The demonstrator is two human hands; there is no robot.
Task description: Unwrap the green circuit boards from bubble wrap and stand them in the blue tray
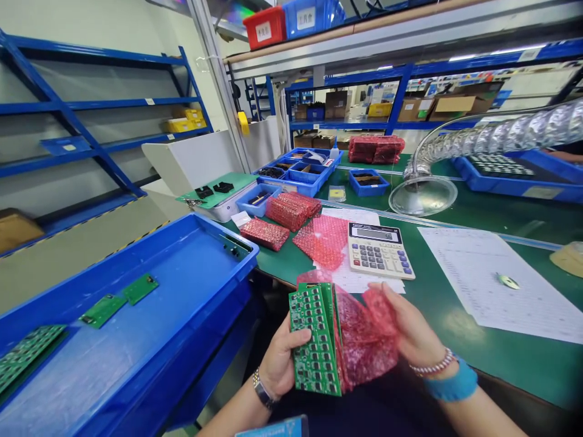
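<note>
My left hand (283,358) is closed around a stack of green circuit boards (314,346), its thumb across the front face, where rows of small black parts show. Red bubble wrap (368,346) lies against the right side of the boards and behind them. The far side of that wrap is pinched in my right hand (412,328), which draws it out to the right. Both hands are in front of the bench edge, below a calculator (380,252). How many boards are in the stack I cannot tell.
To the left stands a large blue tray (182,340) with several green boards inside. Red bubble-wrapped packs (265,233) and a flat bubble-wrap sheet (325,240) lie on the green bench. Printed sheets (501,273) are at right, beneath a fume-hose hood (423,195). Blue parts bins (305,173) stand behind.
</note>
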